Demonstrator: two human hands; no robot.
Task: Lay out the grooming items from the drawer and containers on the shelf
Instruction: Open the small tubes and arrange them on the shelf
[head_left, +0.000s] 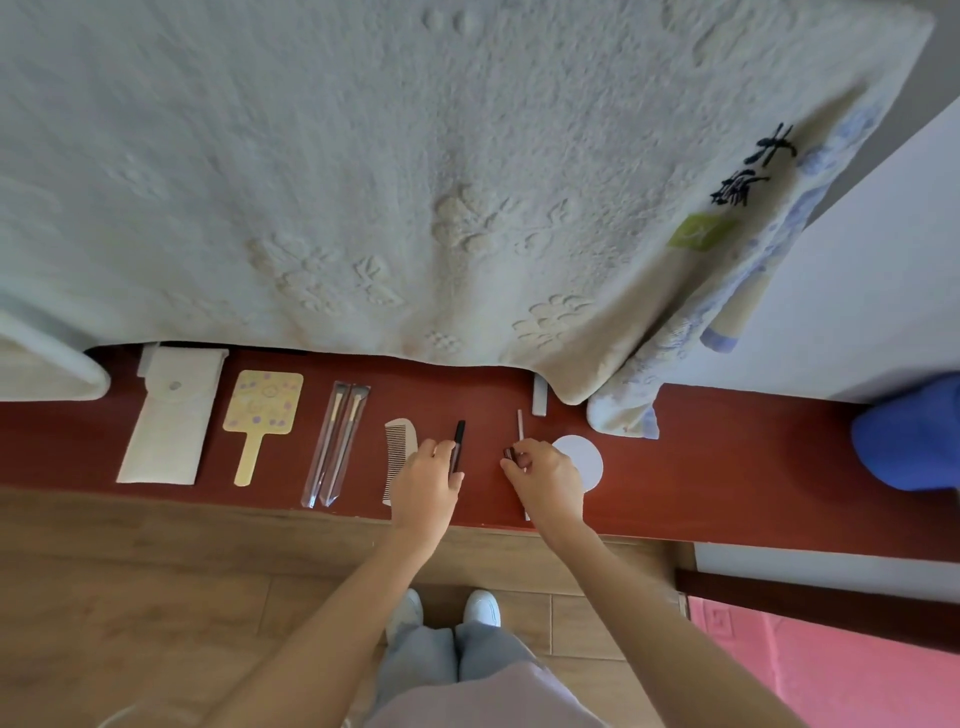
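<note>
On the red-brown shelf (727, 467) lie, from left to right, a cream pouch (169, 415), a yellow hand mirror (260, 415), two brushes in clear sleeves (337, 441) and a white comb (397, 457). My left hand (426, 483) grips a dark slim tube (458, 441) with a black tip pointing away from me. My right hand (545, 478) pinches a small dark cap-like piece (509, 454). A thin pink stick (520, 431) lies under that hand, and a white round pad (584, 457) lies just right of it.
A cream embossed blanket (415, 182) hangs over the shelf's far side, with a patterned towel (634, 410) at its right corner. A small white block (540, 402) stands near the blanket edge. A blue object (909, 431) sits far right. Wooden floor and my feet lie below.
</note>
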